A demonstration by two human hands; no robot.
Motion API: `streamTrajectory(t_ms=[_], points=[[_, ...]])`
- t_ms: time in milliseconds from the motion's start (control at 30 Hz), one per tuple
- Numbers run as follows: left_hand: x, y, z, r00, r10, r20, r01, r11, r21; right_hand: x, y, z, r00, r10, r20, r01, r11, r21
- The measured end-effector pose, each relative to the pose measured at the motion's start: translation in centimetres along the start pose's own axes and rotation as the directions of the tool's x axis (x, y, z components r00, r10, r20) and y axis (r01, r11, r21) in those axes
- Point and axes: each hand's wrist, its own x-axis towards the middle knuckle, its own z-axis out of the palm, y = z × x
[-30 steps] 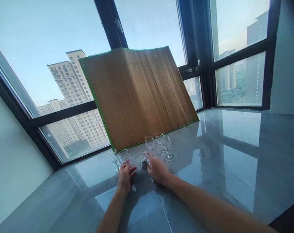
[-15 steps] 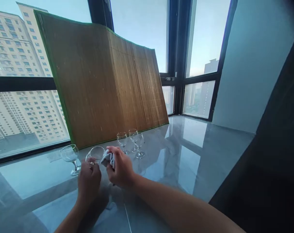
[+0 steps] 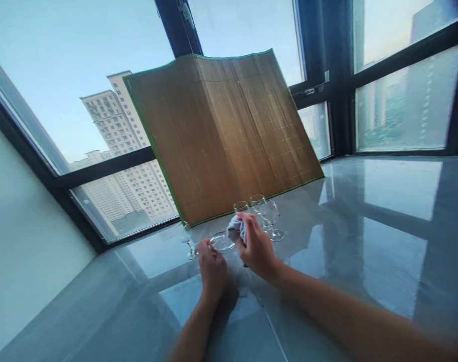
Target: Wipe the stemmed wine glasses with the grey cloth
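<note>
My left hand point(image 3: 213, 266) is closed around a clear stemmed glass point(image 3: 223, 242), which is tilted so that its round rim shows. The fingers hide most of the stem. Bunched in my right hand point(image 3: 258, 250) is a grey-white cloth point(image 3: 235, 228), held close beside the rim of that glass. Whether the cloth touches the glass I cannot tell. Just left of my left hand another stemmed glass point(image 3: 192, 248) stands upright. Behind my right hand is a group of three similar glasses point(image 3: 270, 213), partly hidden by the hand.
A large brown bamboo mat point(image 3: 229, 141) with green edging leans against the dark-framed windows behind the glasses. The glossy grey tiled surface point(image 3: 327, 281) reflects the windows. A pale wall point(image 3: 21, 241) rises at the left, and tall buildings show outside.
The view has swung left and tilted, so everything sits further right in the picture. The held glass now shows a flatter, narrower rim. Both hands keep their holds.
</note>
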Motion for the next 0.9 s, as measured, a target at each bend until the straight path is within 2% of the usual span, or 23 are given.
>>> streamTrajectory(t_ms=[67, 167, 233, 333, 467, 567, 667, 800, 900], points=[[-0.1, 0.0, 0.0, 0.999, -0.013, 0.032, 0.012, 0.999, 0.03, -0.1, 0.1, 0.1, 1.0, 0.009, 0.017, -0.009, 1.0, -0.003], [-0.2, 0.1, -0.1, 0.999, -0.025, 0.04, 0.022, 0.997, 0.076, -0.5, -0.2, 0.4, 0.988, -0.029, 0.154, 0.018, 0.997, 0.069], [-0.3, 0.0, -0.2, 0.999, -0.027, 0.028, 0.025, 0.996, 0.083, -0.8, -0.3, 0.5, 0.974, 0.026, 0.227, -0.053, 0.992, 0.115], [-0.1, -0.2, -0.3, 0.998, -0.058, 0.02, 0.056, 0.996, 0.073, -1.0, -0.3, 0.6, 0.953, 0.138, 0.27, -0.189, 0.967, 0.173], [0.1, -0.3, -0.5, 0.994, -0.112, 0.021, 0.11, 0.992, 0.059, -0.9, -0.2, 0.6, 0.94, 0.099, 0.326, -0.193, 0.942, 0.273], [0.1, 0.0, -0.7, 0.993, -0.116, 0.01, 0.115, 0.991, 0.063, -0.8, 0.0, 0.8, 0.93, 0.098, 0.355, -0.205, 0.938, 0.279], [-0.2, 0.7, -1.0, 0.998, -0.057, 0.04, 0.053, 0.995, 0.079, -1.0, 0.2, 1.0, 0.896, 0.134, 0.422, -0.282, 0.908, 0.31], [-0.6, 1.5, -1.2, 0.993, 0.049, 0.11, -0.059, 0.993, 0.097, -1.2, 0.1, 1.1, 0.819, 0.142, 0.556, -0.426, 0.799, 0.423], [-0.7, 1.5, -1.1, 0.99, 0.069, 0.121, -0.088, 0.985, 0.151, -1.0, 0.1, 0.9, 0.796, 0.165, 0.582, -0.488, 0.743, 0.458]])
